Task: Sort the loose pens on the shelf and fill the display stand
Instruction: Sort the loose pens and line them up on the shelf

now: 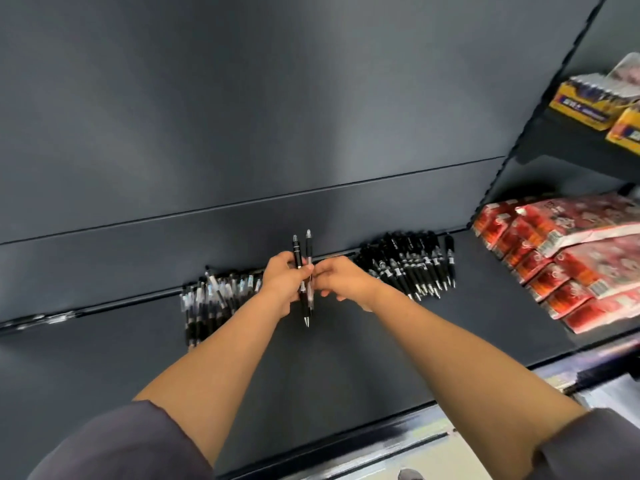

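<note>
Left hand (282, 278) grips two pens (303, 271) upright — right hand (341, 280) pinches them.

Both arms (221, 362) outstretched, left hand (282, 284) and right hand (341, 282) close together, fingers (325, 271) curled

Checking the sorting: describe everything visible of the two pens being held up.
The two pens stand nearly upright, side by side, above the dark shelf, metal tips down, clickers up. One is black; the other looks clear with a black grip; both seem plastic. The left hand grips their middles; the right hand pinches them from the other side.
</note>
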`<state>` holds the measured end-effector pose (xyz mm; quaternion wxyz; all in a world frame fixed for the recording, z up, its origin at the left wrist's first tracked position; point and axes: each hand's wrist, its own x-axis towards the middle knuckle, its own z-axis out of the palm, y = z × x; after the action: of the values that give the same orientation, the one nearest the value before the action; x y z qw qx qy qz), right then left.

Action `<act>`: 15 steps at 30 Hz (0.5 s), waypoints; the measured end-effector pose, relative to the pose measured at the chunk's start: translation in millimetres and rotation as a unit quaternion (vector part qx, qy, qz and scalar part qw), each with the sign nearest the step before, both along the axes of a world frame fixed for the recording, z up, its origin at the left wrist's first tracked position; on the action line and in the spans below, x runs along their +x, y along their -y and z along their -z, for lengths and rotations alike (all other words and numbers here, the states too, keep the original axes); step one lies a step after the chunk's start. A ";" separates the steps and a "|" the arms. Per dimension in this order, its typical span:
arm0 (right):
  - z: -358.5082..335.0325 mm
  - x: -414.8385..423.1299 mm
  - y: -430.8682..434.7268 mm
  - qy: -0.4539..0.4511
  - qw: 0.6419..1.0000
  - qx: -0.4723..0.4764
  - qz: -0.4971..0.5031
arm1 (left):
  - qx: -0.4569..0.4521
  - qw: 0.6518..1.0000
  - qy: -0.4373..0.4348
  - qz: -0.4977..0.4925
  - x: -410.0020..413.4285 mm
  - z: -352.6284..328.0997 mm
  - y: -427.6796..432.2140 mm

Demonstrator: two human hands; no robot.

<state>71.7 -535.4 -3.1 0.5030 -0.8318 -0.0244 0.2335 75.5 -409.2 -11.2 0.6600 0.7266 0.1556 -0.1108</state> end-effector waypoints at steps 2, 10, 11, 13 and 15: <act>3.6 1.1 17.5 0.006 0.999 0.017 0.029 | 0.010 1.000 0.004 0.018 3.1 -0.4 17.8; 5.1 5.1 59.0 0.040 0.989 0.044 0.135 | -0.068 0.995 -0.014 0.074 17.3 -6.5 53.9; 4.3 5.1 62.1 0.043 0.987 0.041 0.149 | -0.082 0.993 -0.018 0.079 19.4 -7.3 55.7; 1.8 5.5 65.5 0.041 0.984 0.046 0.169 | -0.099 0.991 -0.026 0.088 24.0 -9.3 57.8; -0.7 7.0 66.9 0.036 0.982 0.047 0.178 | -0.106 0.990 -0.028 0.092 27.5 -10.8 58.5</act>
<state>78.7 -602.3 -2.3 0.5737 -0.8063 0.0946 0.1090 102.9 -467.7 -0.4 0.7158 0.6600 0.0941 -0.2077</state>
